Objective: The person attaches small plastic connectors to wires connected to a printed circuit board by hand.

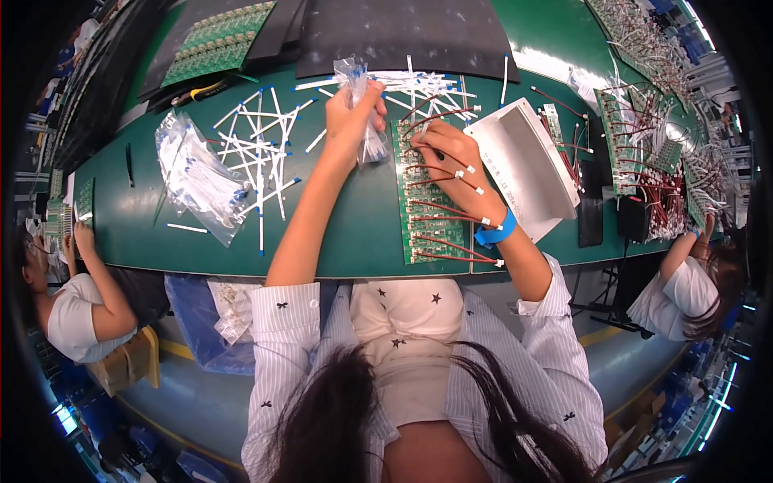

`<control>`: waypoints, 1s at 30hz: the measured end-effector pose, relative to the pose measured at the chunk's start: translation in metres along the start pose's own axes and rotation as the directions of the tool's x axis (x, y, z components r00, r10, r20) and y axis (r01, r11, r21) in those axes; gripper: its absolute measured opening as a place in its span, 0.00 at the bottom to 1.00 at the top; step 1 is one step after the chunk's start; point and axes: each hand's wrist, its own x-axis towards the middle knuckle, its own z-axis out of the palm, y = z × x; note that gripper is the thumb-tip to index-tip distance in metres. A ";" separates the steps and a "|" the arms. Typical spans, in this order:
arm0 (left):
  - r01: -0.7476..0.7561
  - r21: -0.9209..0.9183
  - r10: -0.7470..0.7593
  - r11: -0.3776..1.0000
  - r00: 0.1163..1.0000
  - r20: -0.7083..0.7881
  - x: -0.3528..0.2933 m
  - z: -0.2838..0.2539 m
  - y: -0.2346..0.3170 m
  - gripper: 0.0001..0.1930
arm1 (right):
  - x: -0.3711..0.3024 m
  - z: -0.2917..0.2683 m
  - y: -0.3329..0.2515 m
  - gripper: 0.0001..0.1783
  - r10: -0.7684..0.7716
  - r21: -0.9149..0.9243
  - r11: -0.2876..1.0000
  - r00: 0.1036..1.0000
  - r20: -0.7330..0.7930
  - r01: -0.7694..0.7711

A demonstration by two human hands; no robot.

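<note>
My left hand (352, 117) is closed around a clear plastic bag (372, 146) of white flat ribbon cables with blue ends, held up over the table. My right hand (452, 153), with a blue band (496, 231) at the wrist, is over the upper part of a green circuit board panel (409, 211). Its thumb and fingers are pinched together at the board; what is between them is too small to make out. Several red-and-black wires with white connectors (459, 206) stick out from the panel toward the right.
Loose ribbon cables (256, 153) lie scattered left of my arm, beside another filled bag (197, 173). More lie behind my hands. A white open box (523, 165) stands right of the panel. Pliers (199, 92) and black sheets (403, 36) are farther back. Co-workers sit at both sides.
</note>
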 end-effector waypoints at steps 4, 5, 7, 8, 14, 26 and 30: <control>-0.006 0.007 0.006 1.000 1.000 -0.005 0.000 -0.001 0.000 0.10 | -0.004 0.008 0.009 0.09 -0.114 0.027 0.993 0.991 -0.076 0.117; -0.004 -0.003 0.004 1.000 1.000 0.006 0.000 0.000 0.000 0.10 | -0.006 0.010 0.010 0.09 -0.195 0.001 0.980 0.971 -0.138 0.197; 0.003 0.009 -0.003 1.000 1.000 -0.001 0.000 -0.001 0.001 0.10 | -0.006 0.009 0.009 0.08 -0.140 0.052 0.988 0.982 -0.123 0.147; 0.008 0.019 -0.008 1.000 1.000 -0.008 0.001 -0.002 0.001 0.10 | -0.004 0.008 0.007 0.07 -0.089 0.101 0.990 0.991 -0.104 0.100; 0.031 0.008 -0.031 0.999 0.999 -0.016 0.000 0.000 0.002 0.10 | 0.003 -0.009 -0.009 0.06 0.254 0.125 0.957 0.963 0.089 -0.263; 0.032 0.028 -0.032 0.999 0.999 -0.003 0.001 -0.002 0.003 0.10 | 0.005 -0.005 -0.006 0.06 0.223 0.132 0.965 0.974 0.047 -0.227; 0.035 0.016 -0.035 0.999 0.999 0.005 0.002 -0.002 0.002 0.11 | 0.005 -0.006 -0.006 0.05 0.235 0.122 0.963 0.970 0.059 -0.240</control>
